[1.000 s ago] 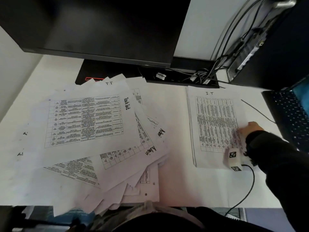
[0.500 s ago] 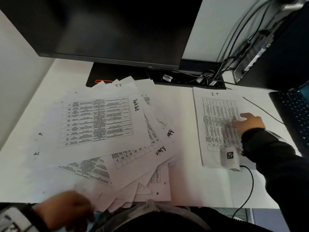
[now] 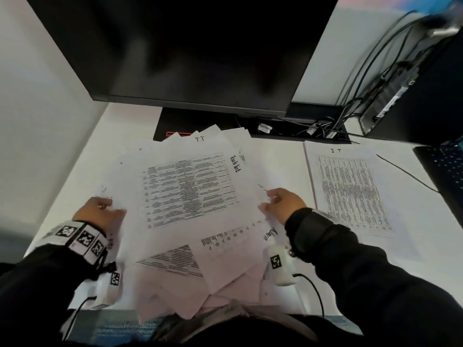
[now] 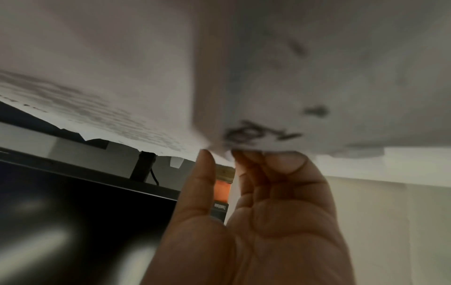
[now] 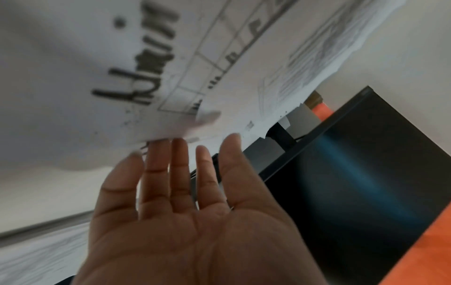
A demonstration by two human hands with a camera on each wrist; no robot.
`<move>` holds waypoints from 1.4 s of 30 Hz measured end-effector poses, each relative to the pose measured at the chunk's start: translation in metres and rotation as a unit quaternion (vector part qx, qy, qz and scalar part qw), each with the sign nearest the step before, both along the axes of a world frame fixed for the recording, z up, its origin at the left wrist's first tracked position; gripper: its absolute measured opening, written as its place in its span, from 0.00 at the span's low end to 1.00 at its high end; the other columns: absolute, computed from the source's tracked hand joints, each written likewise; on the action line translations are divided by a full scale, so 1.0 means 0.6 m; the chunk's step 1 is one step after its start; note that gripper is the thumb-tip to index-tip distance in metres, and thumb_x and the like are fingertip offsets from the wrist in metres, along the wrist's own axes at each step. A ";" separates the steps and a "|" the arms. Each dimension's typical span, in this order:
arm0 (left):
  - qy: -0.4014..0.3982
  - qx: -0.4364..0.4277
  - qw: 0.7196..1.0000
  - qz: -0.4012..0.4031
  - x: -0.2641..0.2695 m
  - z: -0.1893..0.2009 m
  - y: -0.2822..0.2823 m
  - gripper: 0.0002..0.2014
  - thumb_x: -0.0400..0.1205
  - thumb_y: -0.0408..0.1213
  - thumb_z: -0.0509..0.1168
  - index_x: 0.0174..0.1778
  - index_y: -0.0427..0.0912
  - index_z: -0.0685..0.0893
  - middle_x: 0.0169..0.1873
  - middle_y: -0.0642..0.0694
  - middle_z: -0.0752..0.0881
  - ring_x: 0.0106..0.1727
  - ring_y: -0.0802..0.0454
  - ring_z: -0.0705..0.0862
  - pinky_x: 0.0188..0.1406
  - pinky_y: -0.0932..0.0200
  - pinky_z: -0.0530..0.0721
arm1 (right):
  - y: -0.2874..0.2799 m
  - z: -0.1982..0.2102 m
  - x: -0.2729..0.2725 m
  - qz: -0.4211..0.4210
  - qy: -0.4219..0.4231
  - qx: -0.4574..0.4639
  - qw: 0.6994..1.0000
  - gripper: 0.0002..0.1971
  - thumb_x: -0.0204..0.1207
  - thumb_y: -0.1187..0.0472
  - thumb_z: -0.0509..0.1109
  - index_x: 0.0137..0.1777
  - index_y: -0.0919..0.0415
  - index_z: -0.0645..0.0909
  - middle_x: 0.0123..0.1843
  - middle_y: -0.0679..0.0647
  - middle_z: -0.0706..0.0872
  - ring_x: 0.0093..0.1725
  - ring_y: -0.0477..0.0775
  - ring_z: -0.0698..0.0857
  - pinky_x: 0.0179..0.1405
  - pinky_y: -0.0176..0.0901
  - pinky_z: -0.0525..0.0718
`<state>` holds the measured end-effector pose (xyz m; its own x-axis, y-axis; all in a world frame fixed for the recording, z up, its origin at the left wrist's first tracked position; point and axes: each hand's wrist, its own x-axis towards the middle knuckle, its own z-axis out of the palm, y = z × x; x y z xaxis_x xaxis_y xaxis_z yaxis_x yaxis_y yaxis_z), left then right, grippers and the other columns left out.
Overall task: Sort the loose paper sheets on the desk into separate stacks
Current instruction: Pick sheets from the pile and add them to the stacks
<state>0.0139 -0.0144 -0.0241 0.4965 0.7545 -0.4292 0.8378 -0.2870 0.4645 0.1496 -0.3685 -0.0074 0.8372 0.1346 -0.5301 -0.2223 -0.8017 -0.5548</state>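
Note:
A loose, fanned pile of printed sheets (image 3: 190, 246) covers the desk's middle; its top sheet, headed "Task list" (image 3: 190, 189), carries a table. My left hand (image 3: 112, 206) is at the pile's left edge. In the left wrist view the left hand (image 4: 219, 160) has its thumb and bent fingers closing on a sheet's edge (image 4: 244, 135). My right hand (image 3: 273, 201) is at the pile's right edge. In the right wrist view the right hand (image 5: 185, 146) has straight fingers, tips touching sheet edges beside an "Admin" sheet (image 5: 146, 63). A squared stack headed "I.T" (image 3: 350, 191) lies apart at the right.
A dark monitor (image 3: 190, 51) on a black base (image 3: 172, 126) stands right behind the pile. Cables (image 3: 320, 128) and a small computer (image 3: 390, 101) sit at the back right, and a dark keyboard (image 3: 446, 169) at the right edge. White desk (image 3: 283, 161) shows between pile and stack.
My right hand has left the I.T stack and moved left to the pile's right edge. My left hand has come up from the desk's front to the pile's left edge.

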 end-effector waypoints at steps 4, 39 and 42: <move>-0.029 0.032 0.998 -0.042 -0.004 0.004 -0.014 0.09 0.72 0.33 0.72 0.45 0.41 0.81 0.41 0.41 0.84 0.42 0.44 0.78 0.46 0.60 0.71 | 0.005 -0.013 -0.005 0.013 -0.009 -0.034 0.999 0.21 0.74 0.61 0.72 0.66 0.58 0.76 0.52 0.53 0.81 0.56 0.53 0.82 0.61 0.36 0.74; -0.079 -0.015 0.952 -0.296 0.104 0.061 -0.111 0.18 0.79 0.47 0.66 0.62 0.44 0.79 0.56 0.45 0.85 0.59 0.41 0.82 0.56 0.52 0.77 | -0.031 0.024 -0.058 0.041 0.029 -0.025 0.998 0.21 0.70 0.60 0.77 0.63 0.61 0.79 0.53 0.50 0.83 0.59 0.55 0.83 0.51 0.32 0.71; -0.096 -0.007 0.971 -0.218 0.097 0.060 -0.087 0.19 0.80 0.46 0.66 0.63 0.41 0.80 0.58 0.40 0.85 0.58 0.40 0.82 0.55 0.51 0.77 | -0.032 0.009 -0.058 -0.020 0.017 -0.012 1.000 0.15 0.74 0.65 0.72 0.61 0.65 0.81 0.54 0.56 0.86 0.57 0.54 0.84 0.50 0.31 0.71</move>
